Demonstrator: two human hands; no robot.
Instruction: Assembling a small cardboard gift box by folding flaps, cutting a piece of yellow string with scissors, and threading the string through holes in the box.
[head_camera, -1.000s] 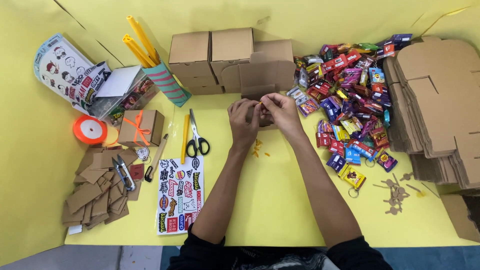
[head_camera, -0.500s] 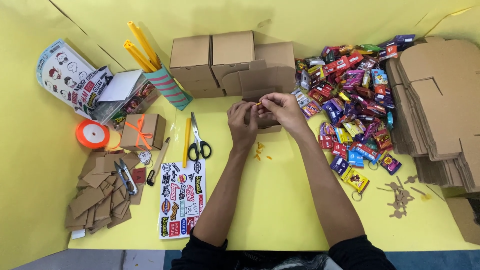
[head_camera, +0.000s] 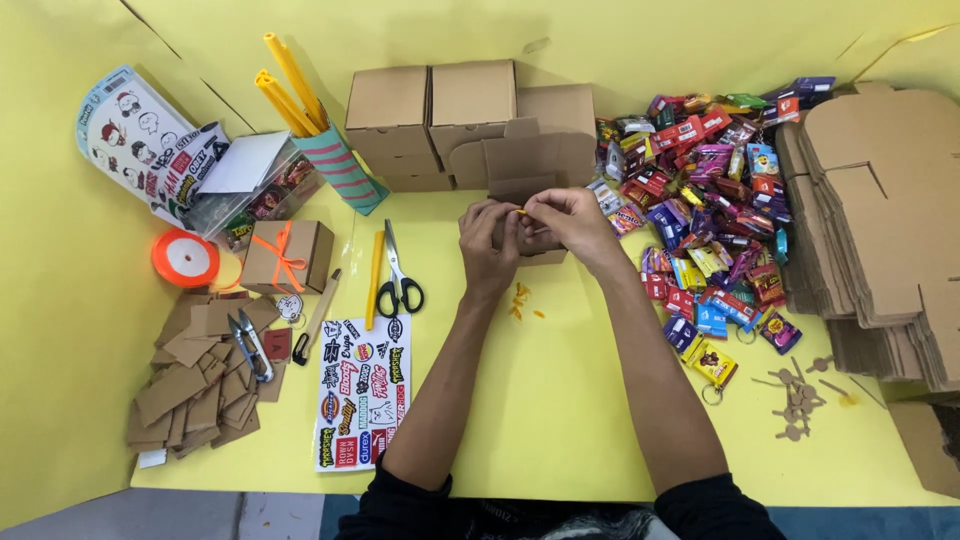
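Note:
My left hand (head_camera: 487, 240) and my right hand (head_camera: 565, 222) meet over a small open cardboard box (head_camera: 528, 172) at the middle of the yellow table (head_camera: 560, 420). Between their fingertips they pinch a thin orange strip (head_camera: 521, 212), likely ribbon. Much of the box front is hidden behind my hands. Small orange scraps (head_camera: 520, 300) lie on the table just below my left wrist.
Closed cardboard boxes (head_camera: 430, 110) stand behind. A pile of wrapped candies (head_camera: 715, 200) lies right, flat box blanks (head_camera: 880, 220) beyond. Left are scissors (head_camera: 398, 285), a yellow-handled tool (head_camera: 374, 278), a sticker sheet (head_camera: 362, 392), a ribbon-tied box (head_camera: 285, 255), an orange ribbon spool (head_camera: 186, 258) and card pieces (head_camera: 195, 380).
Both hands stay at the box; the fingers have shifted slightly on the orange strip. Nothing else on the table has moved.

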